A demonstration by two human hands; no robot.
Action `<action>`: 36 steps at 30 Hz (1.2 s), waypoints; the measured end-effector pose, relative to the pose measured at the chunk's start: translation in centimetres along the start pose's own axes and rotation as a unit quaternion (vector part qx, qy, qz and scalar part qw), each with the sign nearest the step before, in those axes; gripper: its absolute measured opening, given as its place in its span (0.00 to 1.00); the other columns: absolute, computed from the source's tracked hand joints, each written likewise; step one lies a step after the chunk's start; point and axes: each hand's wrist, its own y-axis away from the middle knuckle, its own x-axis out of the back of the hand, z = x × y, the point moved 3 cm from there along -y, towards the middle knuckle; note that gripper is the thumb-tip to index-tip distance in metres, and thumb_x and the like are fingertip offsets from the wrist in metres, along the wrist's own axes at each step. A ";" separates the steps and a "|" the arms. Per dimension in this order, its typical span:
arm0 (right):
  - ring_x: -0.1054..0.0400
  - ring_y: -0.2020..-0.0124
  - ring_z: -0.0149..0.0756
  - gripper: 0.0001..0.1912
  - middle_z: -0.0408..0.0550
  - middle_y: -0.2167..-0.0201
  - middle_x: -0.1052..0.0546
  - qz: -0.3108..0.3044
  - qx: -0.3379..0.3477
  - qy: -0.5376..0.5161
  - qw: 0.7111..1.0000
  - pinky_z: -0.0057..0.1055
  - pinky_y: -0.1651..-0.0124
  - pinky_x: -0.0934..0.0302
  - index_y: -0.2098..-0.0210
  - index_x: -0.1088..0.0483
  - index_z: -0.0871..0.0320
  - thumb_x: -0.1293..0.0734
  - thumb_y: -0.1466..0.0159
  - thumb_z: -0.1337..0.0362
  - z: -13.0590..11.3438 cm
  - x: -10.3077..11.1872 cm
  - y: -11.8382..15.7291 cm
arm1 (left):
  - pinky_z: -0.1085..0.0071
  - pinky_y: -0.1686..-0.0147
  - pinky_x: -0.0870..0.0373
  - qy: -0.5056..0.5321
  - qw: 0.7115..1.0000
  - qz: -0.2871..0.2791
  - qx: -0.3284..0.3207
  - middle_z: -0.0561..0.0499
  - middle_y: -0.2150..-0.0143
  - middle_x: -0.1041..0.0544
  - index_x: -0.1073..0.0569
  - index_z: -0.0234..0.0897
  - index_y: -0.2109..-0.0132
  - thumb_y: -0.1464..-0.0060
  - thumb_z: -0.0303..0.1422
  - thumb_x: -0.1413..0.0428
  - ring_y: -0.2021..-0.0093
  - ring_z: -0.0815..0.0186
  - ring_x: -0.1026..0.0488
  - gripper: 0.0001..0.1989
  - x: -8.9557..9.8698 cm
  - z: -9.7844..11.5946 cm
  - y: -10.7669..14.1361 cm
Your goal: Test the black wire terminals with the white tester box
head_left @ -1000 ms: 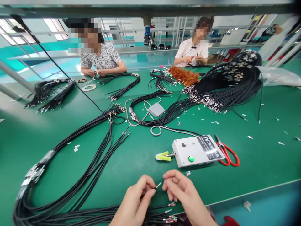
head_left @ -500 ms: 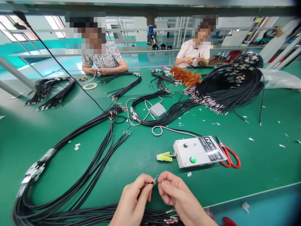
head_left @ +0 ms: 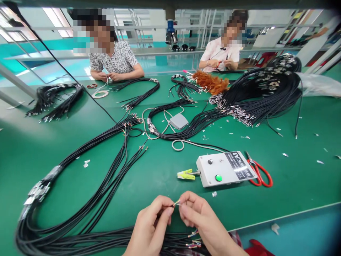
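Note:
My left hand pinches the end of a black cable between thumb and forefinger. Thin inner wires, yellow-green and whitish, stick out of that end. My right hand is closed right beside it, thumb and forefinger at the tips of these wires; its fingers partly hide them. Under my hands runs a bundle of black cables, with bare coloured wire ends by my right wrist. Just beyond my hands stands a white control box with a green button and a yellow-green clip on its shaft.
Red-handled scissors lie right of the box. A looped cable bundle curves along the left. Behind are a grey pedal, a large cable pile and orange strands. Two co-workers sit opposite, hands busy.
The inner wires at the cable end now show spread apart, reaching my right fingertips. My hands have stayed nearly in place. The view has tilted slightly.

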 end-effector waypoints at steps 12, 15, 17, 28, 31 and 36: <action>0.40 0.74 0.28 0.18 0.41 0.75 0.28 0.034 0.058 0.083 0.994 0.26 0.70 0.45 0.71 0.26 0.59 0.24 0.47 0.50 -1.2 -0.7 -0.4 | 0.74 0.72 0.37 0.025 0.999 -0.028 0.027 0.55 0.76 0.31 0.30 0.39 0.65 0.35 0.40 0.52 0.75 0.67 0.34 0.13 -0.3 -0.5 0.3; 0.42 0.77 0.27 0.19 0.41 0.75 0.28 0.046 0.045 0.067 0.996 0.26 0.72 0.44 0.72 0.26 0.59 0.24 0.48 0.49 -0.7 -1.3 -0.7 | 0.73 0.73 0.39 0.069 0.996 -0.021 0.048 0.57 0.78 0.34 0.31 0.39 0.63 0.34 0.43 0.53 0.76 0.68 0.36 0.15 -0.3 -0.7 0.3; 0.42 0.77 0.26 0.20 0.41 0.76 0.28 0.052 0.038 0.063 0.996 0.26 0.72 0.44 0.72 0.27 0.59 0.24 0.49 0.48 -0.5 -1.3 -0.8 | 0.73 0.73 0.40 0.110 0.991 -0.012 0.074 0.58 0.78 0.35 0.31 0.39 0.58 0.36 0.46 0.52 0.77 0.68 0.37 0.15 -0.3 -0.8 0.3; 0.39 0.79 0.26 0.20 0.39 0.79 0.30 0.025 0.044 0.020 0.998 0.26 0.71 0.44 0.71 0.27 0.59 0.24 0.47 0.48 -0.6 -2.6 -1.5 | 0.72 0.69 0.34 0.180 0.976 0.070 0.100 0.55 0.74 0.29 0.30 0.40 0.51 0.40 0.47 0.46 0.73 0.65 0.31 0.17 -0.6 -0.7 0.7; 0.41 0.80 0.24 0.20 0.37 0.81 0.32 0.014 0.034 0.019 0.999 0.25 0.71 0.45 0.71 0.27 0.60 0.24 0.47 0.49 -0.5 -2.5 -1.7 | 0.70 0.66 0.29 0.176 0.979 0.061 0.085 0.50 0.62 0.25 0.28 0.42 0.48 0.41 0.46 0.44 0.70 0.65 0.28 0.19 -0.9 -0.9 0.4; 0.40 0.83 0.24 0.25 0.39 0.82 0.31 0.050 0.011 0.100 0.994 0.24 0.76 0.47 0.75 0.30 0.60 0.23 0.53 0.44 -0.3 -1.2 -1.6 | 0.73 0.72 0.28 0.231 0.968 0.079 0.059 0.49 0.61 0.31 0.21 0.40 0.63 0.46 0.44 0.38 0.70 0.66 0.29 0.12 -1.7 -1.4 -0.5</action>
